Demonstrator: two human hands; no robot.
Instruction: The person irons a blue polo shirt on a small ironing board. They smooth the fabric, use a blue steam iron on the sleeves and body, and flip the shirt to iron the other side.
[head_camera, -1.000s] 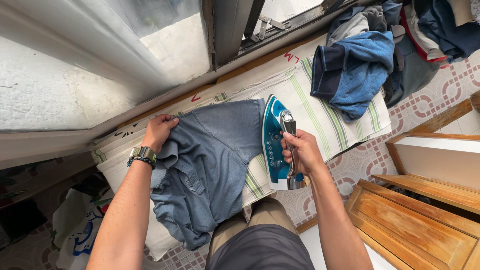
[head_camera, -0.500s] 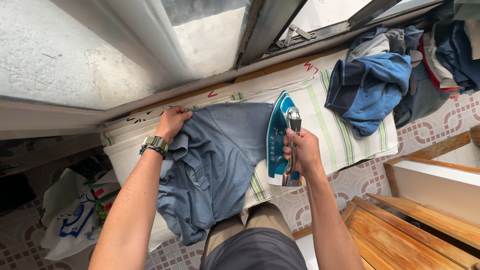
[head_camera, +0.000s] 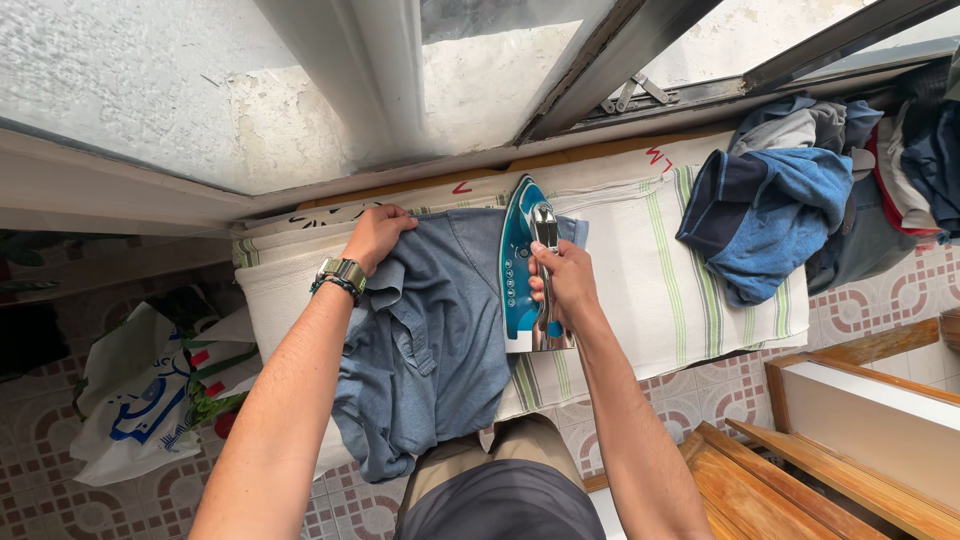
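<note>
A grey-blue collared shirt (head_camera: 430, 330) lies across a narrow board covered with a white cloth with green stripes (head_camera: 650, 280). My left hand (head_camera: 375, 235), a watch on its wrist, pinches the shirt's far edge near the window. My right hand (head_camera: 562, 285) grips the handle of a teal and white iron (head_camera: 520, 265), which rests flat on the shirt's right part, its tip pointing toward the window.
A heap of blue, grey and red clothes (head_camera: 790, 200) sits on the board's right end. Window frame and wall (head_camera: 420, 90) run along the far side. Plastic bags (head_camera: 140, 400) lie on the tiled floor at left. Wooden furniture (head_camera: 850, 440) stands at lower right.
My right hand has slid the iron leftward, from the striped cloth beside the shirt onto the shirt itself. My left hand keeps hold of the shirt's far edge.
</note>
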